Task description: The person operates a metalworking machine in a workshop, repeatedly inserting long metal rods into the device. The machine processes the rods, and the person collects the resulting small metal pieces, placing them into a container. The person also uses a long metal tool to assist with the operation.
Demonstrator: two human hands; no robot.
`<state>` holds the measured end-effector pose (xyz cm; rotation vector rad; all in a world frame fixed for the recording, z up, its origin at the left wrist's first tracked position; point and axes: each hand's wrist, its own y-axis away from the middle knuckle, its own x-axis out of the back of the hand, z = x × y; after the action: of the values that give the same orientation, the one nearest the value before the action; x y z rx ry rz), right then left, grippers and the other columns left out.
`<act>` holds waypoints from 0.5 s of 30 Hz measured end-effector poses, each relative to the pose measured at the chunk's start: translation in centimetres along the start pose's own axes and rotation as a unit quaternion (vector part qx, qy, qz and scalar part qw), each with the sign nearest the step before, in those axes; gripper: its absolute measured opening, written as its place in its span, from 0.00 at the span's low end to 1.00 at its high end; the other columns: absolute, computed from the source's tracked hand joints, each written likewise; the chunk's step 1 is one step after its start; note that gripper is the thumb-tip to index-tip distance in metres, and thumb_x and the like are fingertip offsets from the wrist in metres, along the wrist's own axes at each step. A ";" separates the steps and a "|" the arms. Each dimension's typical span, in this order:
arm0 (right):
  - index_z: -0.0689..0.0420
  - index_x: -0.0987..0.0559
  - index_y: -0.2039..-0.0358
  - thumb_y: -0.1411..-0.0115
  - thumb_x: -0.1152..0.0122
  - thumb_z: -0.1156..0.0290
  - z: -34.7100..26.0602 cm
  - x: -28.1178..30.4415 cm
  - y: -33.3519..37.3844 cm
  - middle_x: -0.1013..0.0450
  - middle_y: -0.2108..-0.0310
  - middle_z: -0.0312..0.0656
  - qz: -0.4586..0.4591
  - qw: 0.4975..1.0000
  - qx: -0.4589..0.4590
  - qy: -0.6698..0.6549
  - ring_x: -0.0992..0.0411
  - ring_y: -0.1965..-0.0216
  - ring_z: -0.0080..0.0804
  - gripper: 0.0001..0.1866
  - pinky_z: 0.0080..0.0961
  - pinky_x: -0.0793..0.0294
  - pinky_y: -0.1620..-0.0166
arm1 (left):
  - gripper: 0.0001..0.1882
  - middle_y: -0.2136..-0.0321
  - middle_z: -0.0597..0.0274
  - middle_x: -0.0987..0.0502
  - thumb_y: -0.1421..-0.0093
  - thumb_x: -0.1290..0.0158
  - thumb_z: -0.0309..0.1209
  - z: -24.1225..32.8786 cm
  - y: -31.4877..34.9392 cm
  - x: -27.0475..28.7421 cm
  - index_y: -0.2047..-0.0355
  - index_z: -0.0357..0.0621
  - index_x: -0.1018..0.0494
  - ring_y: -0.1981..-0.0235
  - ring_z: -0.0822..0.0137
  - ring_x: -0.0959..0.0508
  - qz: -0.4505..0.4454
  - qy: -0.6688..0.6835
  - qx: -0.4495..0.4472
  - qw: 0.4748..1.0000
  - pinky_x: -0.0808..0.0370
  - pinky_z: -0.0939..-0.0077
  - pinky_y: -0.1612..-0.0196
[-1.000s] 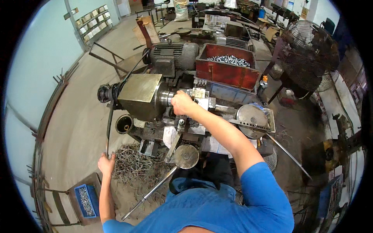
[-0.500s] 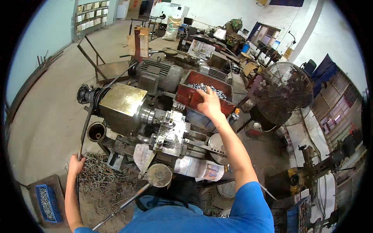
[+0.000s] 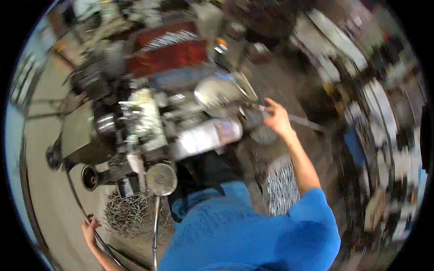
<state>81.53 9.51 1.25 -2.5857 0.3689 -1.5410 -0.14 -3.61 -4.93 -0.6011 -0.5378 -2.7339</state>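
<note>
At the lower left, my left hand (image 3: 91,224) is closed round a long dark rod (image 3: 74,192) that slants down from the machine's left end. My right hand (image 3: 278,119) is over a thin metal bar (image 3: 306,123) right of the machine, fingers bent but apart; blur hides whether they touch it. Left of that hand lies a round pale disc (image 3: 217,93). The machine's metal slide (image 3: 147,119) stands in the middle, with a round plate (image 3: 161,179) at its front. Behind is a red bin (image 3: 167,58) of small shiny metal parts.
Thin metal scraps (image 3: 129,214) are heaped on the floor at left. A tray of shiny parts (image 3: 282,187) sits below my right forearm. Printed paper (image 3: 205,139) covers the machine's front edge. A second metal lever (image 3: 156,226) juts towards me. Shelving and clutter at right are blurred.
The view has swung down and to the right. My right hand has left the red bin and come nearer, over the thin bar. My left hand stays closed on the dark rod.
</note>
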 end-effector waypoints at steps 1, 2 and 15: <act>0.61 0.20 0.66 0.65 0.42 0.68 4.0 -0.1 2.2 0.28 0.53 0.46 0.001 0.996 -0.084 0.012 0.33 0.50 0.47 0.21 0.35 0.34 0.47 | 0.15 0.76 0.61 0.28 0.44 0.46 0.29 -1.0 -1.4 0.6 0.58 0.34 0.32 0.75 0.68 0.25 0.021 0.021 0.013 0.999 0.25 0.74 0.72; 0.60 0.20 0.65 0.65 0.42 0.66 6.4 0.2 4.3 0.25 0.60 0.46 0.008 0.995 -0.097 0.013 0.30 0.55 0.47 0.22 0.34 0.32 0.50 | 0.17 0.76 0.60 0.27 0.44 0.46 0.31 -1.9 -1.3 1.0 0.56 0.35 0.33 0.74 0.69 0.25 0.008 0.101 0.006 0.995 0.25 0.74 0.71; 0.54 0.19 0.73 0.65 0.42 0.68 17.9 -8.8 24.0 0.25 0.70 0.50 -0.241 0.921 -0.252 0.174 0.26 0.65 0.44 0.15 0.31 0.25 0.60 | 0.18 0.78 0.64 0.30 0.45 0.43 0.38 -1.3 -2.0 -0.9 0.59 0.40 0.30 0.75 0.69 0.27 0.045 0.104 0.094 0.989 0.27 0.74 0.71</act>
<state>89.55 -11.92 -19.97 -2.9249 0.1742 -2.3690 -0.54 -2.15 -6.98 -0.2835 -0.6869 -2.5816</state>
